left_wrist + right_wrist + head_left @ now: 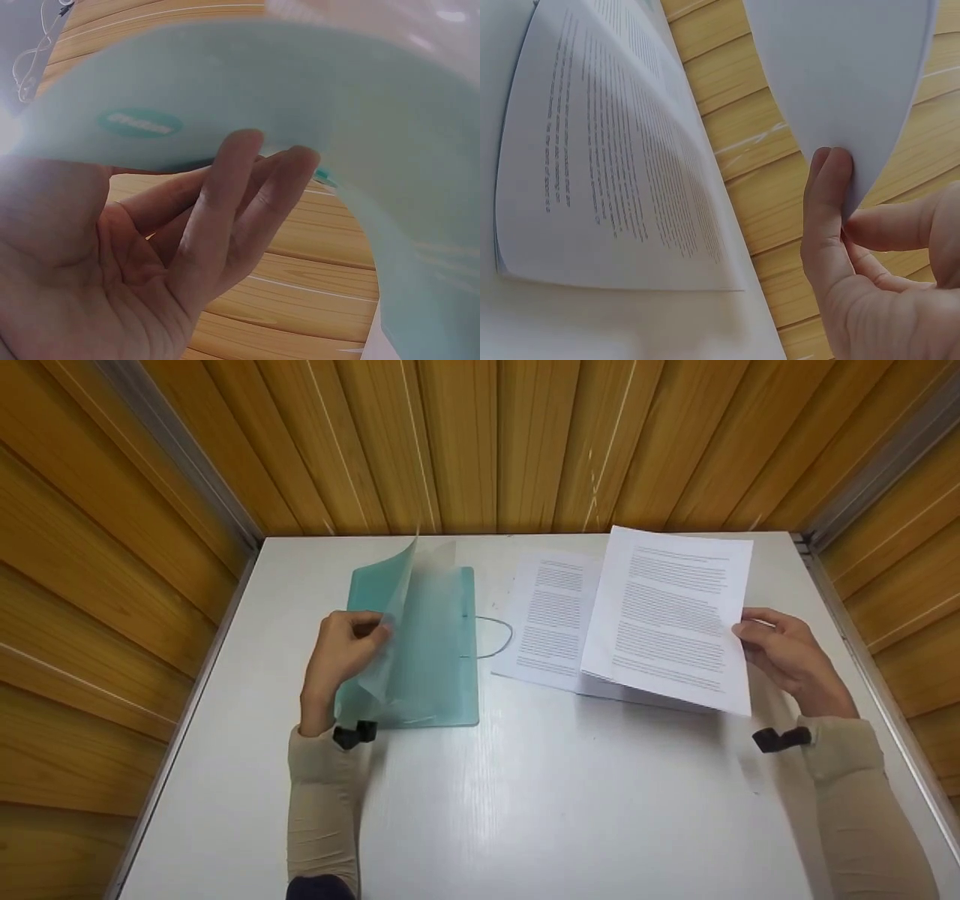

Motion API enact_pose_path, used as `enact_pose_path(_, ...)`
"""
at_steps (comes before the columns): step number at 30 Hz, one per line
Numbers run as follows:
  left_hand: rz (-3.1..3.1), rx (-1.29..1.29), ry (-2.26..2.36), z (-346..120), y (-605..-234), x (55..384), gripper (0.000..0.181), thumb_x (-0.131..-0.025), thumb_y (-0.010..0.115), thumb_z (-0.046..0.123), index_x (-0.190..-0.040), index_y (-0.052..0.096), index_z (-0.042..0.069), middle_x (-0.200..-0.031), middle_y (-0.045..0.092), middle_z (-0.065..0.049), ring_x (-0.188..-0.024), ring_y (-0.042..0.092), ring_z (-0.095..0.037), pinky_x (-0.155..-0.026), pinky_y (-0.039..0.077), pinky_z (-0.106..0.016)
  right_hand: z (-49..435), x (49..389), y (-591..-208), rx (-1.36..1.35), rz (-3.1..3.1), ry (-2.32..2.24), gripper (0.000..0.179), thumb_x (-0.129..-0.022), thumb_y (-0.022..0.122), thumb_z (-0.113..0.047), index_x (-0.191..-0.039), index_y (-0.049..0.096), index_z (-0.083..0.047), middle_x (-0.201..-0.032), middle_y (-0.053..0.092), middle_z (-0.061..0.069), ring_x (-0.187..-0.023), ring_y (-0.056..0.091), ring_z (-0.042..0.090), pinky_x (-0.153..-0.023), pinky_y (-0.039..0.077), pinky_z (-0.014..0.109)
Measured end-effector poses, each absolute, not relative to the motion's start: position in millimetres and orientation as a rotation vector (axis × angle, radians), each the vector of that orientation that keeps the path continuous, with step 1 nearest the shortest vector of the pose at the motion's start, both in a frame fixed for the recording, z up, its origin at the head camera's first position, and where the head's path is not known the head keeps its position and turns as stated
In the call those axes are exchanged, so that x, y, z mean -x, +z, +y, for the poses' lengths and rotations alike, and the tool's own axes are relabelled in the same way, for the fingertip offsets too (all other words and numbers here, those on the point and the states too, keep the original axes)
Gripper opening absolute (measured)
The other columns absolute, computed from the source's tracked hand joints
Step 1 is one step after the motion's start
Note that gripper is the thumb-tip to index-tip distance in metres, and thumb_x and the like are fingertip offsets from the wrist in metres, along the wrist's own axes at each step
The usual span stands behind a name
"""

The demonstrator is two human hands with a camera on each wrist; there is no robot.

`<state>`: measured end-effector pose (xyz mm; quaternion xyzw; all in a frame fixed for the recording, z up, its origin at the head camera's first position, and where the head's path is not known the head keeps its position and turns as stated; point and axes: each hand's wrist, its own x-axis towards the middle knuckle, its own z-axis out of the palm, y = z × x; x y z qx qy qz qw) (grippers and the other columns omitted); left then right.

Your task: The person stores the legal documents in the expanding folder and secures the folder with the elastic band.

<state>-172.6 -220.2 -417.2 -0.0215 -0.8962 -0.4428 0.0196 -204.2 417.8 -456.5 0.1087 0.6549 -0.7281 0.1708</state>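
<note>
A translucent teal plastic folder (454, 682) lies opened on the table at the left. My left hand (341, 649) pinches its raised cover, which bends upright over the folder. In the left wrist view the curved cover (247, 90) carries a green oval label (140, 122), and the thumb tip is hidden behind the plastic. At the right, my right hand (787, 652) pinches printed sheets (675, 615) by their right edge between thumb and fingers. These sheets are raised on that side and bow in the right wrist view. Printed paper (551, 615) lies flat beneath and left of them.
A thin elastic loop (511, 634) sticks out from the folder's right edge toward the paper. Wood-patterned walls (495, 450) enclose the white table (525, 795) at the back and sides. A white cable (26, 71) shows at the upper left of the left wrist view.
</note>
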Motion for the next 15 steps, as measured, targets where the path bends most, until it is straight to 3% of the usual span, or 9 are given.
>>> enact_pose_path(9, -2.784, 0.046, -1.376, -219.0, -416.9, 172.2, 0.03, -0.098, 0.065, 0.015, -0.12, 0.08, 0.0, -0.107, 0.079, -0.016, -0.087, 0.069, -0.026, -0.076, 0.056, -0.037, 404.9, 206.5, -453.9, -0.222, 1.83, -2.124, 0.028, -0.104, 0.067, -0.006, -0.13, 0.058, -0.009, -0.109, 0.079, -0.002, -0.097, 0.077, 0.013, -0.08, 0.061, 0.026)
enact_pose_path(15, -2.786, 0.048, -1.385, -219.3, -416.7, 171.6, 0.029, -0.1, 0.065, 0.015, -0.12, 0.08, 0.001, -0.107, 0.079, -0.015, -0.087, 0.069, -0.026, -0.076, 0.056, -0.037, 395.6, 208.1, -451.4, -0.201, 1.851, -2.09, 0.035, -0.105, 0.067, -0.009, -0.137, 0.054, -0.007, -0.112, 0.078, -0.004, -0.098, 0.077, 0.012, -0.082, 0.061, 0.025)
